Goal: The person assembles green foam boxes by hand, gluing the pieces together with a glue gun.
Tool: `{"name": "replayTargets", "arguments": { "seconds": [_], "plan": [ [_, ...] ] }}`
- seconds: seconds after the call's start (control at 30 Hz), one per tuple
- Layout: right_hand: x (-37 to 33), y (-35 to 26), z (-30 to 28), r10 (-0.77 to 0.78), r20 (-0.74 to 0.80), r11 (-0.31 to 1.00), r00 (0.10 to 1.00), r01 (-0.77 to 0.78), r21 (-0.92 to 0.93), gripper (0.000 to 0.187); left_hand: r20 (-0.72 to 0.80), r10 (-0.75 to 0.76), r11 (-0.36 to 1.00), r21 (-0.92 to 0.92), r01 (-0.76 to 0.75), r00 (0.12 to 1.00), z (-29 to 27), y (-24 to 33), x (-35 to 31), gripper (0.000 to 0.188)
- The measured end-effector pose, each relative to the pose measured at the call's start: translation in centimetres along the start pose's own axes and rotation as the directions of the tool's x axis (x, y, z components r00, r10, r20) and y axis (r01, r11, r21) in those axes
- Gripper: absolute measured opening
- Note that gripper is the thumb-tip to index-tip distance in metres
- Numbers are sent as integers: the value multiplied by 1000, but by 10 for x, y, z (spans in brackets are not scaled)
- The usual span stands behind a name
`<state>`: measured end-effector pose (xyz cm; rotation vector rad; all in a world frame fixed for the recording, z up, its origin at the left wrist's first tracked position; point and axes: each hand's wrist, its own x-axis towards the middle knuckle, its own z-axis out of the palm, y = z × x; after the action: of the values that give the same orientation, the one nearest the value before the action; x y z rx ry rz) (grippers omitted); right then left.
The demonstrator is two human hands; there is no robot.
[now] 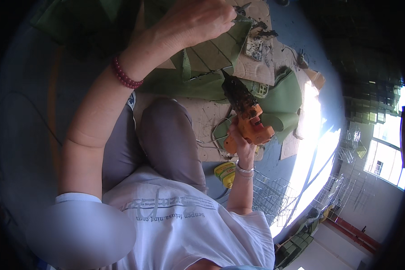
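Note:
My right hand [241,143] is wrapped round the grip of an orange hot glue gun [256,126]. Its long front end is crusted with black residue, and the dark tip meets the edge of a green fabric piece [213,54]. A dark line runs along that edge. Over the far side of the fabric, my left hand [207,20] is closed, fingertips curled inward at the fabric's upper edge; what they grip is hidden. More green fabric [281,96] lies beneath and to the right of the glue gun.
Cardboard sheets [202,118] cover the floor under the work. A black-smeared block [256,42] lies at the far right of the fabric. Close to my right wrist is a yellow container [226,173]. Wire racks [274,198] stand to the right, and a cable [207,142] trails across the cardboard.

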<state>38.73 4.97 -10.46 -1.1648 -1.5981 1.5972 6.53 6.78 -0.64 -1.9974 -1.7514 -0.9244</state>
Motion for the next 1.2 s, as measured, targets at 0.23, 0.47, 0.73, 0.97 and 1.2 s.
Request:
{"name": "replayTargets", "arguments": {
  "seconds": [0.23,0.47,0.73,0.97,1.2],
  "plan": [
    [2,4,-1,-11,-58,999,998,12,30,31,-36,21,999,-35,-22,999,10,-7,0,19],
    [5,3,5,-14,-34,999,999,13,-44,28,-227,123,984,-98,-148,966,18,-12,-1,21],
    [6,-3,5,6,-29,1000,1000,-6,-21,30,-67,104,995,14,-103,992,16,-11,12,23],
    [5,-1,6,-15,-10,997,1000,14,-76,29,-78,148,989,39,-146,986,19,-11,19,24],
    [17,3,0,-13,-92,995,996,4,-99,30,-110,185,982,-26,-189,976,27,-15,21,25]
  ]
}}
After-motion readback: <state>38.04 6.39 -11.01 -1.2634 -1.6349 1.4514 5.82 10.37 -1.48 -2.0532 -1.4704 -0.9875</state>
